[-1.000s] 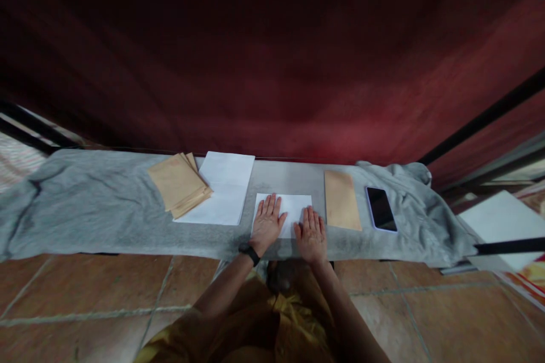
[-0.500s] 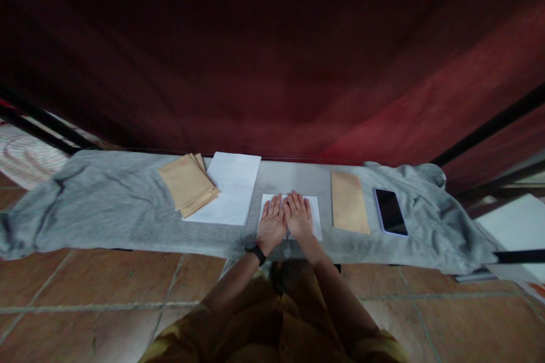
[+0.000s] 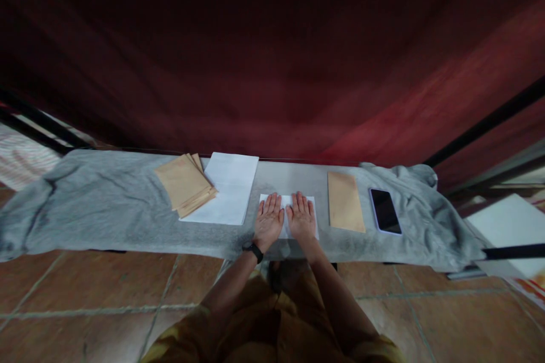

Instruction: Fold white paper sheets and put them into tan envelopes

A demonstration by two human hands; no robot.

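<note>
Head view. The small white sheet serves as the landmark; it lies flat on the grey cloth, and whether it is a single layer or folded cannot be told. Your left hand rests palm down on the left part of the sheet, and your right hand rests likewise on the right part. Both grips are released: the fingers are extended, pointing toward the sheet's far edge, and a narrow strip of paper shows between your thumbs. On your left wrist, at the near side of the sheet, is a black watch; its face cannot be read.

Left of the sheet lies larger white paper, with a fanned pile of brown envelopes overlapping its left side. Right of the sheet lies a single brown envelope, and farther right a phone with a dark screen and a pale purple edge. Well to the right of the sheet, at the picture's border, a red-and-yellow printed item is too blurred to read. Beyond the sheet hangs a dark red curtain.
</note>
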